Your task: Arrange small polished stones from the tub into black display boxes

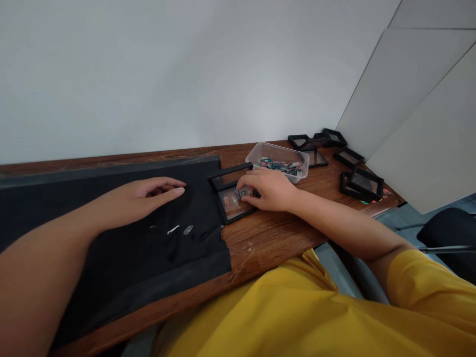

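Setting: plain grey-white wall behind a brown wooden tabletop (260, 243), with pale panels leaning in at the far right.
Mat: a black mat (111, 258) covers the left part of the tabletop, its right edge just beside the open case.
Left hand: the left hand (148, 196) lies palm down on the mat, fingers stretched out and loosely together, gripping nothing.
Right hand: the right hand (269, 189) is curled over the far right corner of the open display case, fingertips pinched on a small coloured piece (245, 192); what exactly the piece is cannot be told.
Open display case: a black-framed display case (234, 203) lies flat near the middle of the tabletop, its lid (228, 174) raised on the far side; small coloured bits show on its clear film.
Tub: a clear plastic tub (278, 161) of small colourful pieces stands just beyond the right hand.
Other cases: more black frame cases (362, 183) lie scattered and stacked to the far right, well apart from the hands.
Scraps: a few pale slivers (178, 229) rest on the mat, nearer than the left hand.
Clothing: a yellow garment (316, 307) fills the near edge.
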{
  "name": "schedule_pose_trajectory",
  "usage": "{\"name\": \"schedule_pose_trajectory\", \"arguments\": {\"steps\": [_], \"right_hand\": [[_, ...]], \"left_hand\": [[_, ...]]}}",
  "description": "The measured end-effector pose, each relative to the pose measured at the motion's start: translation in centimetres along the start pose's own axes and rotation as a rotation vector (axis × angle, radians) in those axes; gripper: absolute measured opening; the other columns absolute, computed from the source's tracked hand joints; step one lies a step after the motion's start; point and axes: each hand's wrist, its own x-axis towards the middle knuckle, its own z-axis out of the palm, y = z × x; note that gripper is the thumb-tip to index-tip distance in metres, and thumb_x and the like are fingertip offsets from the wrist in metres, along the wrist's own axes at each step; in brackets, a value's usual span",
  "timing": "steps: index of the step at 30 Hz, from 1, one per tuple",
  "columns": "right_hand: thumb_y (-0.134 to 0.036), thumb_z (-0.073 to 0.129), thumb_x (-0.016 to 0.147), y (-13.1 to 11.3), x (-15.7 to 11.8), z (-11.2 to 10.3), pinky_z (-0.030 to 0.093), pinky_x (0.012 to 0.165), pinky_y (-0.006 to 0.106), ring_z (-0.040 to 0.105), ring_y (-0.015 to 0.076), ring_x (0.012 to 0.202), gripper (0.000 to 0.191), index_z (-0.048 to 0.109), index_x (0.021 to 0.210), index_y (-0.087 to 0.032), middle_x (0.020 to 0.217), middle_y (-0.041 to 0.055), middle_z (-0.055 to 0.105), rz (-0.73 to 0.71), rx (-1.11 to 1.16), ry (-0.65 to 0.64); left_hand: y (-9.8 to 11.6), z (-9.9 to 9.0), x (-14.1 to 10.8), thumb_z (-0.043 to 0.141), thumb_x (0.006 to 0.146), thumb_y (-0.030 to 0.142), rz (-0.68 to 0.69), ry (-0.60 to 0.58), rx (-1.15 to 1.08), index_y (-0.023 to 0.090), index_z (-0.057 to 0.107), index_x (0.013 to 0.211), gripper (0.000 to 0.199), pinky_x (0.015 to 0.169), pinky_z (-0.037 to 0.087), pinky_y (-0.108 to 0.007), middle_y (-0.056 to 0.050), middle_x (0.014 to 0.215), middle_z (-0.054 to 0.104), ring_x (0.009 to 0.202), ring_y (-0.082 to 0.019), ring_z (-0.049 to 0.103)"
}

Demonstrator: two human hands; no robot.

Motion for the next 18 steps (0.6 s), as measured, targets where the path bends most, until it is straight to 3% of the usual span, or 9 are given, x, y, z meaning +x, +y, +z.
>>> {"name": "schedule_pose_trajectory", "arguments": {"steps": [3,18], "right_hand": [[-0.022,0.065,0.093,-0.11,0.07,-0.01,0.040,0.085,0.033,0.060,0.0229,0.099,0.009,0.067,0.101,-0.019,0.100,0.0065,0.071,0.016,-0.013,-0.010],[-0.019,0.062,0.095,-0.24,0.12,0.09,0.040,0.084,0.033,0.059,0.0233,0.100,0.010,0.068,0.102,-0.018,0.101,0.0066,0.071,0.028,-0.054,-0.006]], "left_hand": [[-0.20,-0.04,0.07,0.046,0.066,0.079,-0.041,-0.061,-0.064,0.020,0.073,0.121,0.086,0.099,0.055,-0.039,-0.009,0.124,0.077,0.116,-0.032,0.070],[-0.04,-0.11,0.05,0.046,0.064,0.080,-0.063,-0.071,-0.071,0.018,0.071,0.125,0.090,0.101,0.055,-0.039,-0.010,0.128,0.075,0.118,-0.032,0.069]]}}
